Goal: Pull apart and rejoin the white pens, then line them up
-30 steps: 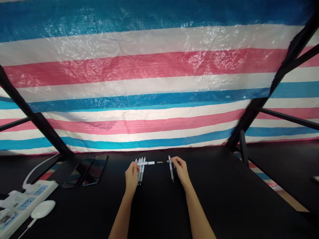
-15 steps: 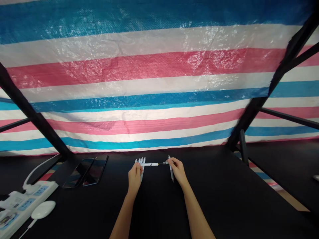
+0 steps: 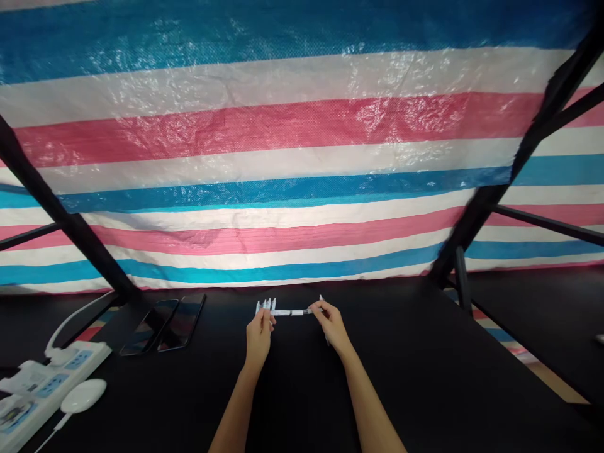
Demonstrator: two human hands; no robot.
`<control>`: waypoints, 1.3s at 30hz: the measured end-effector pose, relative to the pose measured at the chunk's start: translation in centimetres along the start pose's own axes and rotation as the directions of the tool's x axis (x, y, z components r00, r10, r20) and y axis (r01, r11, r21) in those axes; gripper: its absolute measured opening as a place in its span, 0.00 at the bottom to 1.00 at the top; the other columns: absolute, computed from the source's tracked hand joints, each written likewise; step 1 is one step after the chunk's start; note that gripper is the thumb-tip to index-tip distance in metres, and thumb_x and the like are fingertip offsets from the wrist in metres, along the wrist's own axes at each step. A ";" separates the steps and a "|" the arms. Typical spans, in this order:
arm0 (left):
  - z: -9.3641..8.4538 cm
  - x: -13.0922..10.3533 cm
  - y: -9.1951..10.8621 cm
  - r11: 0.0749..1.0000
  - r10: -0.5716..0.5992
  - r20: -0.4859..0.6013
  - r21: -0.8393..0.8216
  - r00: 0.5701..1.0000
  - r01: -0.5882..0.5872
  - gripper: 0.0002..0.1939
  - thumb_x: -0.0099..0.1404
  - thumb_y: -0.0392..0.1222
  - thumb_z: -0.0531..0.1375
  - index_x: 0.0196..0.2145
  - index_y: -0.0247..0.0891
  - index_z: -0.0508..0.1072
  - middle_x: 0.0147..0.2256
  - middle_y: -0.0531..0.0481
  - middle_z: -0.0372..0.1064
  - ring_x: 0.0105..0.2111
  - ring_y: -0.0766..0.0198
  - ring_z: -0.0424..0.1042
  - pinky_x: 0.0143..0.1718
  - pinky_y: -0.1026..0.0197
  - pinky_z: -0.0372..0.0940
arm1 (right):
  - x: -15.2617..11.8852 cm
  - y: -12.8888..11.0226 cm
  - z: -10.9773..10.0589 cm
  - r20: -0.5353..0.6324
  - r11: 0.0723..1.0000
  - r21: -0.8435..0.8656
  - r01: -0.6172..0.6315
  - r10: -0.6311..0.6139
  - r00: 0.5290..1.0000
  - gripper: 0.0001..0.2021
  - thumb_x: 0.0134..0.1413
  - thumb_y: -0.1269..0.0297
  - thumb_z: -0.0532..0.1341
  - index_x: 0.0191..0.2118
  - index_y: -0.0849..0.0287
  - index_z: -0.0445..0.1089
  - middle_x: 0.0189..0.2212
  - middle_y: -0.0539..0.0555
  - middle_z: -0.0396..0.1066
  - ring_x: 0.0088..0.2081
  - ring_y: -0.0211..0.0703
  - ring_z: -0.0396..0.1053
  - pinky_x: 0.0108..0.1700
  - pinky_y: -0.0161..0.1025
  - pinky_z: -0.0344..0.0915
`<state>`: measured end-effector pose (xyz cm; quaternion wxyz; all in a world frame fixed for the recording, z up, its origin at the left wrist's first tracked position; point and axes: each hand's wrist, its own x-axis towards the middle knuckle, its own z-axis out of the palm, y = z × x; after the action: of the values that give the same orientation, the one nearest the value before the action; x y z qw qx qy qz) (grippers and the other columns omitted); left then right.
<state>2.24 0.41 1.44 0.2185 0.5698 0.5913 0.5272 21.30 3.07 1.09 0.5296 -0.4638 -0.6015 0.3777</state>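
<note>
My left hand [image 3: 259, 333] pinches a white pen [image 3: 290, 313], held level and pointing to the right. The fingers of my right hand [image 3: 331, 322] are closed on a small grey end piece [image 3: 307, 310], which meets the pen's right end. Whether it is seated fully I cannot tell. Several white pens [image 3: 265, 304] lie side by side behind my left hand, their lower parts covered by it. Another pen [image 3: 321, 297] lies under my right hand, which hides most of it.
Two dark phones [image 3: 182, 324] lie on the black table [image 3: 302, 390] to the left. Nearer are a white power strip [image 3: 56, 380] and a white round charger with a cable [image 3: 83, 396]. Black frame bars [image 3: 448, 258] stand on both sides before a striped sheet [image 3: 283, 151].
My hands have come closer together. The gap between the pen and the grey end piece has closed, and the dark thin tip that showed there is now covered.
</note>
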 end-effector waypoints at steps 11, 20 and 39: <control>0.1 0.0 -0.5 0.999 -0.034 -0.009 0.013 0.999 0.035 0.22 0.63 0.55 0.47 0.20 0.39 0.65 0.16 0.54 0.60 0.18 0.68 0.61 0.22 0.66 0.56 | -0.1 0.3 0.0 0.001 0.998 -0.064 0.019 -0.019 1.000 0.18 0.53 0.50 0.56 0.29 0.60 0.73 0.22 0.50 0.65 0.21 0.35 0.55 0.24 0.33 0.52; -0.1 -0.1 -0.2 0.994 -0.016 -0.023 0.105 1.000 0.019 0.22 0.63 0.53 0.47 0.17 0.40 0.61 0.15 0.55 0.60 0.18 0.67 0.62 0.23 0.65 0.55 | -0.1 -0.2 0.0 0.002 1.000 -0.015 0.006 -0.006 1.000 0.17 0.51 0.48 0.58 0.29 0.58 0.73 0.25 0.52 0.69 0.22 0.37 0.59 0.25 0.34 0.56; 0.3 0.1 -0.2 0.998 0.009 0.133 -0.068 0.991 0.000 0.24 0.63 0.58 0.47 0.20 0.38 0.65 0.18 0.53 0.63 0.20 0.66 0.65 0.26 0.63 0.60 | 0.2 -0.2 0.1 0.008 0.967 0.227 -0.114 0.116 0.993 0.16 0.34 0.52 0.69 0.27 0.60 0.73 0.23 0.52 0.70 0.25 0.40 0.66 0.29 0.37 0.63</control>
<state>2.33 0.68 1.18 0.2757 0.5972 0.5558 0.5083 21.14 3.17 1.31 0.5580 -0.4354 -0.5249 0.4728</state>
